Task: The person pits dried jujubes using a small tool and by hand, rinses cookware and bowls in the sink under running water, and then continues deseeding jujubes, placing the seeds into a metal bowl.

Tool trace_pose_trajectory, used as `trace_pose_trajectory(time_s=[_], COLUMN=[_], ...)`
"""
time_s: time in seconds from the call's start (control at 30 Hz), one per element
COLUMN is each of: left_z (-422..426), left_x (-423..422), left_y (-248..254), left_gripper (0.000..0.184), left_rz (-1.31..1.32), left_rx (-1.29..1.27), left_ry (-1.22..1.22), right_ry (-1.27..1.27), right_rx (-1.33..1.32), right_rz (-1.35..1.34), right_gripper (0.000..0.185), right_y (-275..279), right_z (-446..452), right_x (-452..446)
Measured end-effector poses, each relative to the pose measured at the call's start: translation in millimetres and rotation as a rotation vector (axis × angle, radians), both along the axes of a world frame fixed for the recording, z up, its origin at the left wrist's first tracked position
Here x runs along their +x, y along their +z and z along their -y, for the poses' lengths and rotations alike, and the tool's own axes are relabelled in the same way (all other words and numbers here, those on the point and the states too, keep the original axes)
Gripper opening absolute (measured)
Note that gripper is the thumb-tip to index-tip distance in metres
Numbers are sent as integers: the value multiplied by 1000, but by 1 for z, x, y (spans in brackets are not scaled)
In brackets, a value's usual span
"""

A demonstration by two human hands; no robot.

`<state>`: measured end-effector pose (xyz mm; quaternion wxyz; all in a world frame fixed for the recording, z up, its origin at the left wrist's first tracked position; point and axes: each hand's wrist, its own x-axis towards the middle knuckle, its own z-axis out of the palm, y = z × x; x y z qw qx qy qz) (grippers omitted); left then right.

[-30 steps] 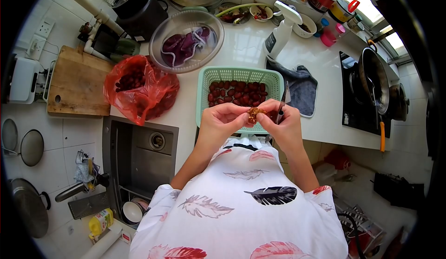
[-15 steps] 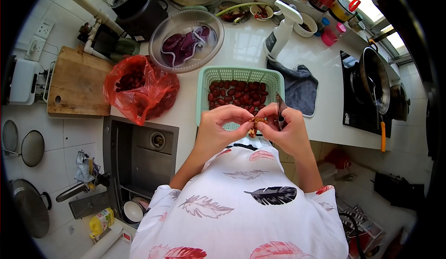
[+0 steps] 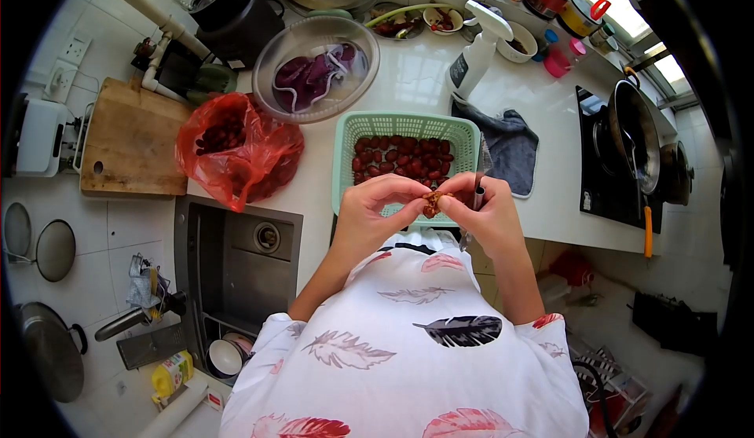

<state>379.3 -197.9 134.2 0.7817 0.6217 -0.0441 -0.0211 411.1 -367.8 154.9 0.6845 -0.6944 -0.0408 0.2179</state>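
My left hand (image 3: pixel 377 212) and my right hand (image 3: pixel 492 214) meet over the near edge of a light green basket (image 3: pixel 338 163). Between the fingertips of both is a torn-open red date (image 3: pixel 431 205), its brownish flesh showing. A slim metal tool like a small knife (image 3: pixel 479 196) is also tucked in my right hand, held between the fingers; its blade is hard to make out. Whole red dates (image 3: pixel 404 155) cover the basket's bottom, partly hidden by my hands.
Left of the basket sit a red plastic bag (image 3: pixel 267 155) of dates and a clear bowl (image 3: pixel 267 53) with purple peelings. A sink (image 3: pixel 236 257) lies front left. A spray bottle (image 3: pixel 471 61), grey cloth (image 3: pixel 510 155) and stove with wok (image 3: pixel 648 147) are to the right.
The torn date has been turned and folded between my fingertips, a bit higher now. My right hand has rolled, and the metal tool has tilted with it.
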Motion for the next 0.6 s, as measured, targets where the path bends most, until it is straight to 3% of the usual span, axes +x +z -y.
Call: trace_pose_trajectory(time_s=[0.07, 0.13, 0.27, 0.6], left_z=[1, 0, 7, 13], left_x=[0, 1, -3, -3], left_y=[-1, -2, 4, 9], left_gripper=[17, 19, 18, 20], left_rz=[-11, 425, 413, 318], left_rx=[60, 535, 601, 631], left_ry=[54, 272, 351, 389], right_ry=[-31, -142, -273, -255], right_rx=[-63, -304, -311, -295], right_rz=[38, 486, 639, 638], right_gripper=[8, 8, 11, 16], right_y=[2, 5, 4, 1], right_z=[-4, -13, -23, -28], right_x=[-2, -7, -15, -21])
